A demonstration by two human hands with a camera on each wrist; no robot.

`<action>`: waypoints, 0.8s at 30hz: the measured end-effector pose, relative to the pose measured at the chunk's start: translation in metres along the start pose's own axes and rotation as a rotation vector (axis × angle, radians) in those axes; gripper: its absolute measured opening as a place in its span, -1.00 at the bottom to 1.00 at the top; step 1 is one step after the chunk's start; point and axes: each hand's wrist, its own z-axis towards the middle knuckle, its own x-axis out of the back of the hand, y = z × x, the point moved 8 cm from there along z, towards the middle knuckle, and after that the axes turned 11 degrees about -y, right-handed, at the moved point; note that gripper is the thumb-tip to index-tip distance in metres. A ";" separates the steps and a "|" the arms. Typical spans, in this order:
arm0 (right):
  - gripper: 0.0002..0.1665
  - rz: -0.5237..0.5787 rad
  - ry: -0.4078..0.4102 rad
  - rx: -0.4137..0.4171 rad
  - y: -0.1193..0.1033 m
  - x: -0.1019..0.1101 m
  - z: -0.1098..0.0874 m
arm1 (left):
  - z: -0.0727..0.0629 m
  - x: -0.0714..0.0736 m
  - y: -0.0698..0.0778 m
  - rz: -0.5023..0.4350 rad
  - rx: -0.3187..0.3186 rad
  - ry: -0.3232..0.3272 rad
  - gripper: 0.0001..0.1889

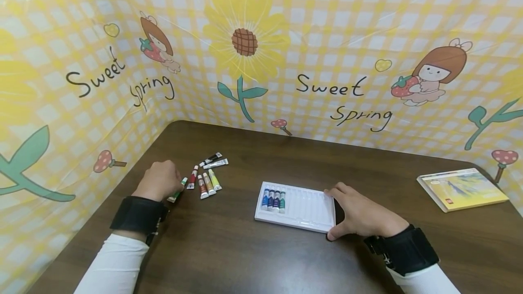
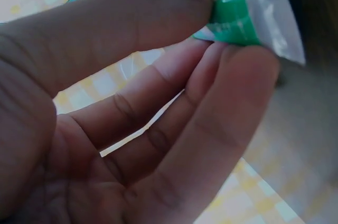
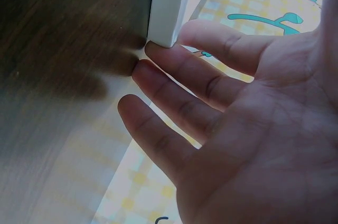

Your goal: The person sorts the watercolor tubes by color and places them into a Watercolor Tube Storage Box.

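Note:
My left hand (image 1: 160,179) pinches a small green paint tube (image 1: 176,193) between thumb and fingers; its pale crimped end (image 2: 274,20) sticks out past the fingertips in the left wrist view. Just right of it, several loose paint tubes (image 1: 203,186) in red, brown, orange and yellow-green lie on the table. A black tube (image 1: 211,158) and a white tube (image 1: 215,164) lie behind them. My right hand (image 1: 361,210) grips the right end of a white plastic tray (image 1: 310,205), thumb at the near corner, fingertips at the far one. Blue, dark and green tubes (image 1: 273,199) fill the tray's left slots.
A yellow box (image 1: 466,189) with a printed cover lies at the right of the brown wooden table (image 1: 216,244). Yellow checked cloth (image 1: 318,22) with printed flowers and figures hangs behind the table and along its left side.

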 end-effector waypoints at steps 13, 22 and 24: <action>0.23 -0.021 0.002 0.024 -0.003 0.001 -0.001 | 0.000 -0.002 0.003 0.039 -0.017 0.018 -0.59; 0.22 -0.017 0.004 0.022 -0.004 0.001 -0.002 | 0.000 -0.003 0.004 0.041 -0.013 0.010 -0.56; 0.22 -0.017 0.005 0.022 -0.004 0.001 -0.002 | 0.000 -0.003 0.004 0.036 -0.008 0.012 -0.59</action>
